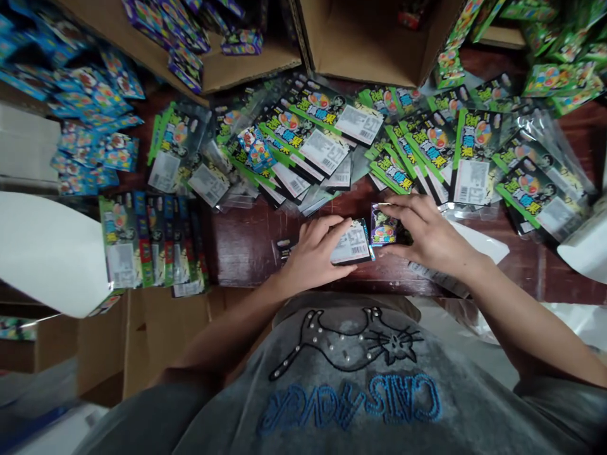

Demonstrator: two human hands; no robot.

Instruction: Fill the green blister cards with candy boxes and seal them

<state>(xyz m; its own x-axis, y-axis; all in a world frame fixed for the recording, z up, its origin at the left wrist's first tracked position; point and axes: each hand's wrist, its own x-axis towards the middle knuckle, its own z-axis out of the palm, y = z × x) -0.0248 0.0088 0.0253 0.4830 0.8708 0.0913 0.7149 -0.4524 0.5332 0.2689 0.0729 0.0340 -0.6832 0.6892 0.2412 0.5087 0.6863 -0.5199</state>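
Observation:
My left hand (318, 251) is closed around a black package with a white barcode label (349, 244), just above the table's front edge. Close by on its right, my right hand (420, 230) grips a small purple box (383, 225) between thumb and fingers. The box stands at the open right end of the package, near a thin blue edge. Behind both hands lie many flat black and green packages (318, 151) in clear plastic. One small blue packet (256, 148) rests on top of them.
Cardboard boxes (365, 44) line the back, one with purple boxes (187, 63). Blue packets (97, 148) are heaped at the left, green packets (562, 79) at the back right. Filled packages (124, 240) stand in a row at the front left of the dark red table (241, 243).

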